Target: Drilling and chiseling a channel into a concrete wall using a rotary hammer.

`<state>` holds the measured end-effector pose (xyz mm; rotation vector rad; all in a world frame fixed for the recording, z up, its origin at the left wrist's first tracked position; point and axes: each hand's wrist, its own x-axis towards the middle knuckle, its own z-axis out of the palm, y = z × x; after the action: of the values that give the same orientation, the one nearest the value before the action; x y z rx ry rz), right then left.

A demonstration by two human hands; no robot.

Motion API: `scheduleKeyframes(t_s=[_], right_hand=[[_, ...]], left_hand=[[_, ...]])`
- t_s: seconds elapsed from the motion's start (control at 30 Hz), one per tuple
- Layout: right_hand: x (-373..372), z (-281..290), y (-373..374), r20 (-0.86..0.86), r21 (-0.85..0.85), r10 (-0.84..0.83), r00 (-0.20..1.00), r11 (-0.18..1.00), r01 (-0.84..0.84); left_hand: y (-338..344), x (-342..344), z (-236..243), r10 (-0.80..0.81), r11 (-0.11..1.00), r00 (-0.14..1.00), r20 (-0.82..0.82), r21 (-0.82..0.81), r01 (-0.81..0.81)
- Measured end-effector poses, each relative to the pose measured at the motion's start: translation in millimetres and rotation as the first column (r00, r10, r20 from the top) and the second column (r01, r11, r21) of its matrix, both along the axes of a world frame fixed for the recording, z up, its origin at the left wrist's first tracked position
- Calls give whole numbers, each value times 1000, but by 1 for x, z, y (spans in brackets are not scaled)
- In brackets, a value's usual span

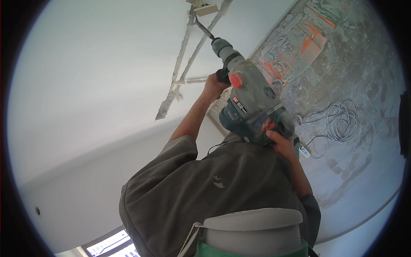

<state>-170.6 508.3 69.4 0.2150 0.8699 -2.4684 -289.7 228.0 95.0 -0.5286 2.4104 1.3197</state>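
Observation:
A dusty grey and dark green rotary hammer drill (252, 90) fills the middle of the view, angled up and to the left, with a long bit (204, 28) reaching into a rough cut channel (183, 45) in the white wall (107, 51). My left hand (214, 85) grips the black side handle near the front. My right hand (278, 139) is closed round the rear handle, thumb near the red trigger. A pale block-like piece (206, 9) is beside the bit's far end; whether they touch, I cannot tell.
On the dusty floor (359, 73) at the right lie rubble with orange plastic pieces (312, 40), a coiled pale cable (340, 122) and a white power strip (304, 150). A window (111, 245) shows at the lower left. A grey-and-green worn item (252, 231) fills the bottom middle.

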Motion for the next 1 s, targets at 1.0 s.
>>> scheduleKeyframes(t_s=[1.0], right_hand=[[10,-16,-2,296,-242,-4,955,967,79]], left_hand=[[-12,3,-27,-169,969,984,-56,-192,156]])
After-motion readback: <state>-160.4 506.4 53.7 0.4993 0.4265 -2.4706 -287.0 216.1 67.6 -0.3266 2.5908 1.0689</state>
